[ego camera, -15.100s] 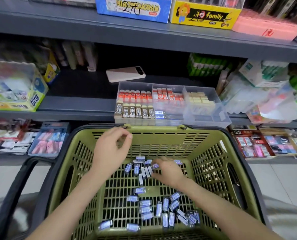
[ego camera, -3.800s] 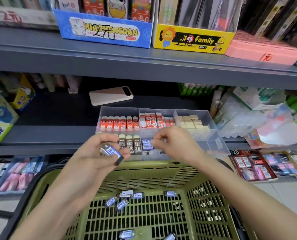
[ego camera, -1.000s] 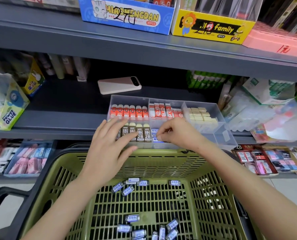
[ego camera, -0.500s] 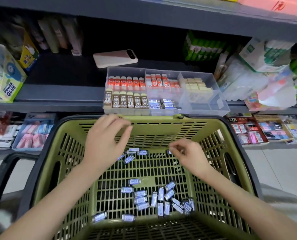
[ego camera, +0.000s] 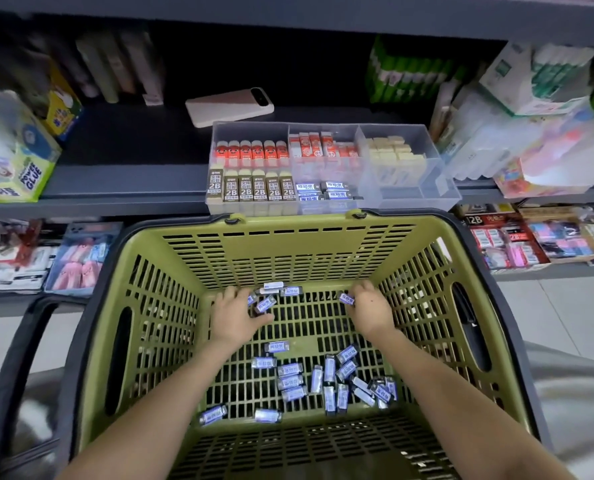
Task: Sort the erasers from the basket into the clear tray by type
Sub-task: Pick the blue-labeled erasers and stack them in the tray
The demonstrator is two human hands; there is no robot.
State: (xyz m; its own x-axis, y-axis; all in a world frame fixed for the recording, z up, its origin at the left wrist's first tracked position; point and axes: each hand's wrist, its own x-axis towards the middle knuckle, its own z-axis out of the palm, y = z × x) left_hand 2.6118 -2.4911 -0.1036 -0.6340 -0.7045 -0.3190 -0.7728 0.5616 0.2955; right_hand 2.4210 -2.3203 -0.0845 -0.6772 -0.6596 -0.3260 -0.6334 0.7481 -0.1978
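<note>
Several blue-and-white erasers (ego camera: 290,381) lie scattered on the floor of the olive green basket (ego camera: 288,249). My left hand (ego camera: 234,318) is down by the far wall, thumb and fingers closing round a tilted blue eraser (ego camera: 266,303). A few more blue erasers (ego camera: 281,289) lie just beyond it. My right hand (ego camera: 370,308) pinches another blue eraser (ego camera: 346,298) at its fingertips. The clear tray (ego camera: 423,199) stands on the shelf behind the basket, holding red, brown 2B, red-and-white, blue and cream erasers in separate compartments.
A pale phone (ego camera: 229,105) lies on the dark shelf (ego camera: 125,181) behind the tray. A glue box (ego camera: 11,168) stands at left and plastic-wrapped stationery (ego camera: 538,147) at right. Lower shelves hold packaged goods (ego camera: 510,237). The basket's black handle (ego camera: 21,358) hangs at left.
Both hands have dropped from the tray down to the basket floor. The left now grips an eraser near the far wall, and the right has pinched one.
</note>
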